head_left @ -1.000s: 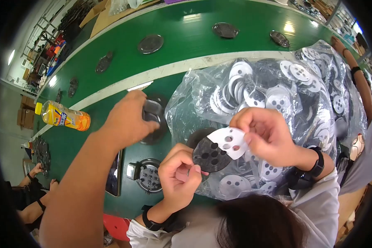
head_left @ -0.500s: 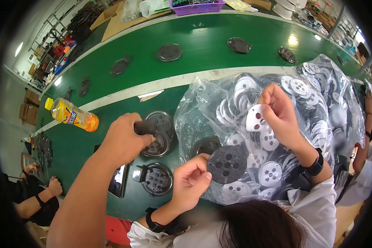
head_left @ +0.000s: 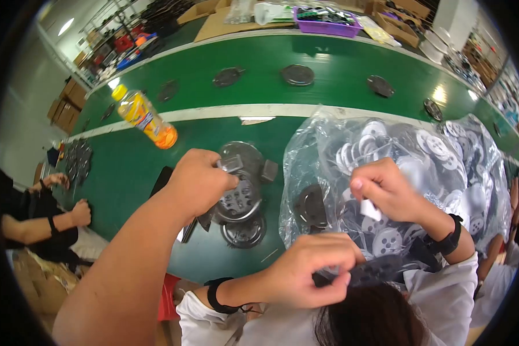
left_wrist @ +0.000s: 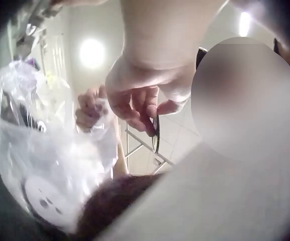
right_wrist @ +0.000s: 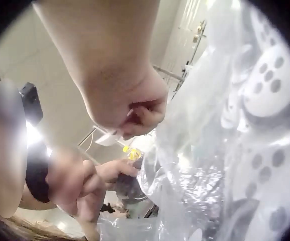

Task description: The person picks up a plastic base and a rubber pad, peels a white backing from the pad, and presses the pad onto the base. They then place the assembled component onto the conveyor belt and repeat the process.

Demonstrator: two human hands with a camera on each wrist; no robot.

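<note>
Left hand (head_left: 300,268) is pinching a black disc (head_left: 379,271) near the bag (head_left: 299,151), right hand (head_left: 391,190) pinching a white scrap (head_left: 370,211) above it — a slackening left pinch is possibly risking a dropped disc.

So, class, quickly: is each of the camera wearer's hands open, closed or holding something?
Left hand: closed, pinching a black disc.
Right hand: closed, holding a white piece.
</note>
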